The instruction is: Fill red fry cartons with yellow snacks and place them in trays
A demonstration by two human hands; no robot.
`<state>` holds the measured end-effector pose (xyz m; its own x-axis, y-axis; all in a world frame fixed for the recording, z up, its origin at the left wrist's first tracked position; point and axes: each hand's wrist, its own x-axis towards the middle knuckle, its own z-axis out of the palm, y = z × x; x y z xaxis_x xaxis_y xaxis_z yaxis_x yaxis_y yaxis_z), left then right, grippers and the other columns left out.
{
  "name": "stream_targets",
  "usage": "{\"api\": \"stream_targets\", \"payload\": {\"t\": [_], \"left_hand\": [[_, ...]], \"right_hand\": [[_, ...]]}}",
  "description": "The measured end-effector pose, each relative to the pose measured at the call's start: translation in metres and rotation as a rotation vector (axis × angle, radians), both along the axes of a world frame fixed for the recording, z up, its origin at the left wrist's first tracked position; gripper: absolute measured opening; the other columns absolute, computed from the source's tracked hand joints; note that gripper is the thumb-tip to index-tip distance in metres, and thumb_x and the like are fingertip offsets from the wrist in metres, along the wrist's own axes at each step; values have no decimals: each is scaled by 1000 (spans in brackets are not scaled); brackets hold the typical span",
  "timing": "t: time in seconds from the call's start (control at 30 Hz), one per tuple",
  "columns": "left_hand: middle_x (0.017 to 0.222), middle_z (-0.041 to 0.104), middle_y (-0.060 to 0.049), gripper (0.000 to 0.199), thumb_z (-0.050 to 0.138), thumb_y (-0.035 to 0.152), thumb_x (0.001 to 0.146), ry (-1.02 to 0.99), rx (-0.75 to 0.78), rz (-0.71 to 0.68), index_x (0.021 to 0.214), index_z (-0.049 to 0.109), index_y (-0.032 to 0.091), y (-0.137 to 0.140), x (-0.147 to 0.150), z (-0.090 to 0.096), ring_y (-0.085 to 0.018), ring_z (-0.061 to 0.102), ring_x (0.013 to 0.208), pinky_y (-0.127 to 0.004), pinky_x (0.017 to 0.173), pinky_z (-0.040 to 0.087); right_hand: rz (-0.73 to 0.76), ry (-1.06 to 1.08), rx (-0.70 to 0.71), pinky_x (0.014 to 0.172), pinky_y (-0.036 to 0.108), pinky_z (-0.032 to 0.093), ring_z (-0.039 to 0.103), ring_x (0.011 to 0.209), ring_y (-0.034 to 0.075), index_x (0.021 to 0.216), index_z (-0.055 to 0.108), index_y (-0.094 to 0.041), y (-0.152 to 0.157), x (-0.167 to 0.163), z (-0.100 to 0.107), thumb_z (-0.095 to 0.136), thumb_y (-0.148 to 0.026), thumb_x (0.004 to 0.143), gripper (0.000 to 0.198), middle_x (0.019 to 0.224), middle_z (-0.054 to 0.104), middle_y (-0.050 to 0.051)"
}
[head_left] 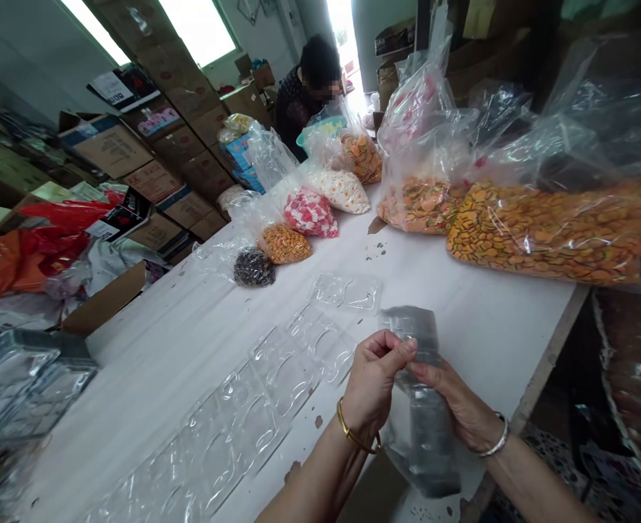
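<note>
Looks partway through, from where I'm standing.

Left hand (374,370): nearly closed, thumb and forefinger are pinching the upper edge of a plastic stack (427,436). Can't tell if one sheet is separating there; too blurred. Right hand (462,407): half-curled, thumb is lying over the stack's near face, other fingers are going behind it and mostly hiding. So the stack is sitting between both hands, tilted, hanging down past the right palm just above the table (478,319).

Done, as far as I'm seeing: a row of clear trays (244,407) is lying flat, starting just beyond and left of the left hand and running back toward the person on that hand's left. Some edges are touching or overlapping. One more tray (347,292) is lying farther out, straight beyond the left hand.

Left: whatever the stack is holding; looks like more of the same trays, count not readable.

Bags are waiting outside the reach of both hands. Dark bits (254,267), yellow-orange bits (284,243) and pink-and-white pieces (310,212) are standing beyond the left hand, leftward. A big bag of orange slices (549,232) is slumping beyond the right hand, rightward. A co-worker (298,98) is bending over, far beyond the left hand.
</note>
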<state>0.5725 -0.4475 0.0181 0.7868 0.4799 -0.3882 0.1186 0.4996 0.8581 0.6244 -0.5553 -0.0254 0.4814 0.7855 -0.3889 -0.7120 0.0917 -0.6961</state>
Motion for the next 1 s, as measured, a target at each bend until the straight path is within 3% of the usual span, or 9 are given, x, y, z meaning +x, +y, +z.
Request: {"api": "stream_targets", "payload": {"t": [0.27, 0.4, 0.5, 0.63, 0.8, 1.0], "left_hand": [[60, 45, 4, 35, 70, 41, 74, 27, 49, -72, 62, 49, 15, -5, 16, -8, -8, 37, 59, -22, 61, 31], [65, 50, 2, 31, 62, 43, 80, 87, 213, -228, 67, 56, 15, 4, 21, -2, -9, 42, 64, -23, 64, 33], [66, 51, 1, 30, 62, 41, 80, 99, 253, -317, 67, 59, 14, 11, 21, 4, -9, 43, 63, -23, 62, 34], [65, 53, 0, 27, 67, 38, 76, 83, 190, -207, 66, 59, 14, 8, 21, 6, -10, 45, 63, -24, 64, 36], [60, 49, 2, 29, 72, 36, 72, 95, 129, -22, 62, 55, 14, -2, 21, 3, -8, 42, 60, -23, 62, 34], [58, 43, 4, 36, 68, 42, 75, 75, 78, -11, 60, 50, 15, -5, 23, -3, -7, 36, 57, -22, 58, 30]], "right_hand": [[-68, 196, -8, 73, 28, 46, 62, 82, 19, 100, 68, -19, -4, 10, -8, 71, -42, 72, 35, 86, 70, 2], [-58, 20, -50, 76, 29, 47, 61, 91, 20, 112, 63, -21, -5, 14, -13, 70, -42, 76, 42, 100, 69, 4], [-25, -121, -96, 84, 32, 45, 59, 101, 22, 118, 58, -24, -7, 20, -13, 72, -41, 75, 48, 110, 67, 3], [58, -105, -16, 85, 33, 45, 58, 102, 22, 121, 56, -25, -8, 25, -11, 71, -43, 76, 51, 112, 66, 3], [15, 82, 50, 78, 32, 47, 62, 90, 21, 112, 63, -22, -2, 21, -4, 73, -43, 72, 46, 100, 69, 4], [-51, 283, 18, 67, 29, 48, 63, 71, 19, 96, 70, -18, 0, 14, -3, 75, -44, 65, 40, 78, 71, 3]]}}
